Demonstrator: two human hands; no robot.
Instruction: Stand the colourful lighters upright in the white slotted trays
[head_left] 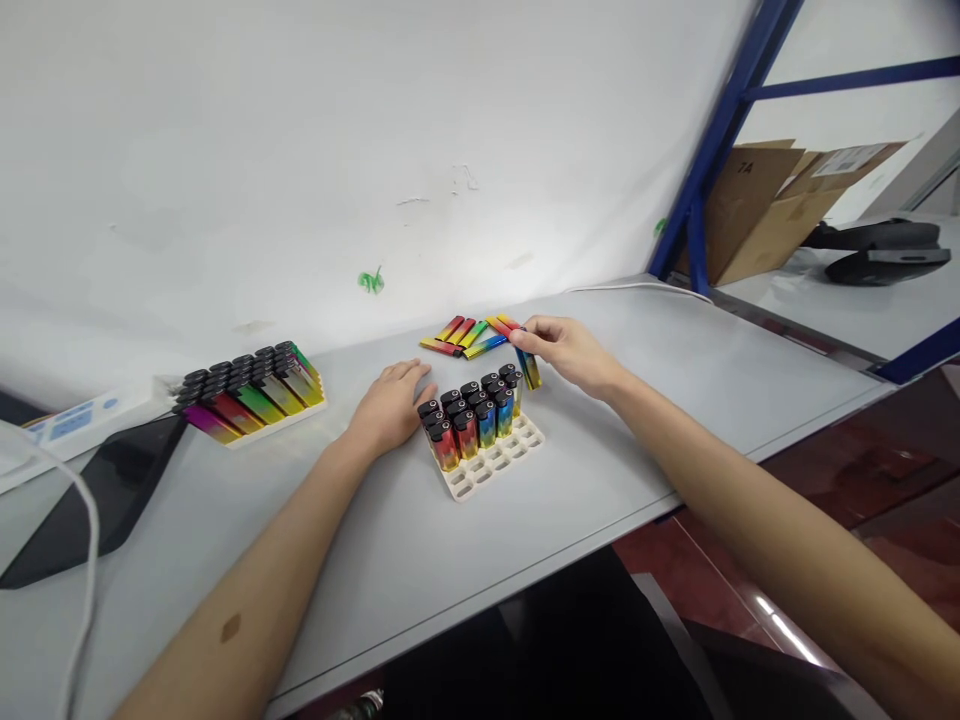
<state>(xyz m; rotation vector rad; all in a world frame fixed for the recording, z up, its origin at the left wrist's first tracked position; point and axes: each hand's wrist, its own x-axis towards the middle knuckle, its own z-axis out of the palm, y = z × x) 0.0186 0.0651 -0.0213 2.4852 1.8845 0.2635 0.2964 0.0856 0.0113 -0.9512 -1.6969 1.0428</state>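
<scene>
Between the fingertips of my right hand point(559, 350), a blue-and-yellow lighter point(529, 369) is pinched upright, just past the back right corner of a white slotted tray point(499, 466). Several lighters with black tops point(466, 434), red-and-yellow or blue-and-yellow in front, stand in the tray's rear rows; open slots show along its front and right side. My left hand point(386, 408) lies on the table by the tray's left back corner, fingers stretched out and holding nothing. Whether its fingertips touch the lighters, I cannot tell. Behind, loose colourful lighters point(465, 336) lie flat in a pile.
To the left stands a second tray point(279, 426) full of colourful lighters point(251, 395). A dark flat object point(112, 490) and a white cable point(91, 560) lie at the far left. A white wall backs the grey table point(480, 580). Right: blue frame point(697, 180), cardboard box point(772, 210).
</scene>
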